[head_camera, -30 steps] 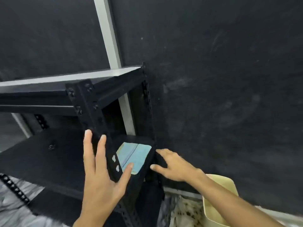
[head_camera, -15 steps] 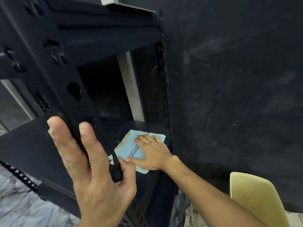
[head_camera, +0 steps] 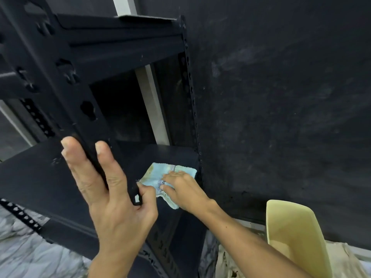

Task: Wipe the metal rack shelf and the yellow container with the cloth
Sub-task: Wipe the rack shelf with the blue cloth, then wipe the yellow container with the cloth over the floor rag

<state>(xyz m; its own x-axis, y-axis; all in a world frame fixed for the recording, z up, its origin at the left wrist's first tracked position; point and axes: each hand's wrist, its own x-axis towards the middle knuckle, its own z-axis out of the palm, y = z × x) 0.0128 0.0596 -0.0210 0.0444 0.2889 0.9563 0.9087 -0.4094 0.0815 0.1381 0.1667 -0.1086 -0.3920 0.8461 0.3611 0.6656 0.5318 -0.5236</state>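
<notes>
While cloth-free, yellow container point(head_camera: 295, 235) apart.

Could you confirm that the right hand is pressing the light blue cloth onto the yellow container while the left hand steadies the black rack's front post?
Not quite: in the head view, the right hand presses the light blue cloth flat on the black rack shelf, not on the yellow container, which stands apart at the lower right. The left hand does steady the front post.
</notes>
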